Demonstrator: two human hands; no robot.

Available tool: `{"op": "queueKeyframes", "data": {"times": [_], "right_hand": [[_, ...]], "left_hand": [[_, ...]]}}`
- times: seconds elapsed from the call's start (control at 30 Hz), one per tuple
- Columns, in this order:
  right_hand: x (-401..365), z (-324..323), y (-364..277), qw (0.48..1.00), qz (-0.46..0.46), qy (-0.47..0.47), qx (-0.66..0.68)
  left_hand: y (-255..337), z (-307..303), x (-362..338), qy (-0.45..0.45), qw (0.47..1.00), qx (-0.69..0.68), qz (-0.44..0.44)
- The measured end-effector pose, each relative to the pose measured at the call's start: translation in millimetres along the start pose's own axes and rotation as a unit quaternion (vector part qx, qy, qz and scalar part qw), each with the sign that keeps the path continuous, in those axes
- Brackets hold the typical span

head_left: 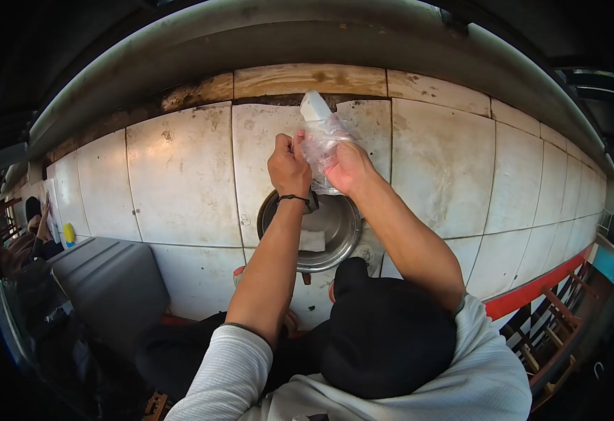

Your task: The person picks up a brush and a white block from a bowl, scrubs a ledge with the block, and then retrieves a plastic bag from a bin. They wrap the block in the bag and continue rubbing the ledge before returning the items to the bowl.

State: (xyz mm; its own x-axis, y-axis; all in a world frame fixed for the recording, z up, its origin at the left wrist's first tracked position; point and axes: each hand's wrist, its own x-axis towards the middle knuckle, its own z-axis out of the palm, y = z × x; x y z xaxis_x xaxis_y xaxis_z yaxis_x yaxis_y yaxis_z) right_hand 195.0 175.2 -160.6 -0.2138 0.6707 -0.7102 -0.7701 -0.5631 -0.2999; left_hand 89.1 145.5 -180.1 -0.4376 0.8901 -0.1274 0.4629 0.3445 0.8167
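Note:
A clear plastic bag (pixel 323 142) is held up over the tiled surface, with a white block (pixel 315 107) sticking out at its far end. My right hand (pixel 350 168) is closed around the bag's right side. The fist of my left hand (pixel 289 165) pinches the bag's left edge, thumb and fingers pressed together. Below both hands stands a round metal bowl (pixel 353 254), partly hidden by my left forearm. Inside it lies another white piece (pixel 312 241); its kind I cannot make out.
A large grey box (pixel 114 277) stands at the left, with a yellow-topped object (pixel 69 234) beyond it. Another person (pixel 38 228) is at the far left edge. Wooden chairs (pixel 556 323) are at the right, past a red edge (pixel 531 286). White tiles (pixel 441 165) surround the bowl.

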Motion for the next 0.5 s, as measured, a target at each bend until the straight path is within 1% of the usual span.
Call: {"op": "queueKeyframes", "data": {"times": [0.03,0.07,0.1,0.13,0.17,0.2,0.23,0.27,0.3,0.37,0.4,0.43,0.47,0.5], "right_hand": [[-5,6,1,0.999,-0.022,0.002,0.028],[-6,11,-6,0.999,-0.046,-0.005,0.008],[-8,16,-12,0.999,-0.046,-0.016,0.0],[-10,21,-18,0.998,-0.047,-0.029,-0.007],[-9,25,-23,0.998,-0.049,-0.043,-0.014],[-7,30,-23,0.997,-0.058,-0.052,-0.023],[-8,32,-21,0.997,-0.06,-0.051,-0.019],[-8,35,-17,0.997,-0.063,-0.05,-0.014],[-10,39,-15,0.997,-0.066,-0.048,-0.009],[-6,35,-14,0.993,-0.073,-0.088,0.011],[-4,34,-14,0.991,-0.076,-0.108,0.02],[-6,36,-14,0.988,-0.05,-0.133,0.054],[-12,41,-14,0.983,-0.025,-0.158,0.089],[-18,44,-13,0.976,0.001,-0.182,0.124]], "left_hand": [[4,-3,8,0.002,1.0,-0.015,0.025],[10,-7,13,-0.084,0.992,-0.036,-0.082],[22,-15,12,-0.143,0.962,-0.13,-0.195],[37,-26,9,-0.199,0.907,-0.221,-0.299],[47,-34,6,-0.251,0.829,-0.307,-0.395],[50,-39,3,-0.327,0.758,-0.389,-0.41],[51,-43,0,-0.397,0.673,-0.463,-0.418],[51,-44,-1,-0.461,0.577,-0.529,-0.418],[49,-39,-1,-0.427,0.586,-0.554,-0.409],[37,-17,-3,-0.357,0.597,-0.6,-0.396],[15,-5,0,-0.398,0.514,-0.673,-0.353],[-16,11,7,-0.433,0.425,-0.736,-0.301],[-31,21,16,-0.462,0.329,-0.786,-0.245],[-20,20,25,-0.406,0.407,-0.766,-0.288]]}}
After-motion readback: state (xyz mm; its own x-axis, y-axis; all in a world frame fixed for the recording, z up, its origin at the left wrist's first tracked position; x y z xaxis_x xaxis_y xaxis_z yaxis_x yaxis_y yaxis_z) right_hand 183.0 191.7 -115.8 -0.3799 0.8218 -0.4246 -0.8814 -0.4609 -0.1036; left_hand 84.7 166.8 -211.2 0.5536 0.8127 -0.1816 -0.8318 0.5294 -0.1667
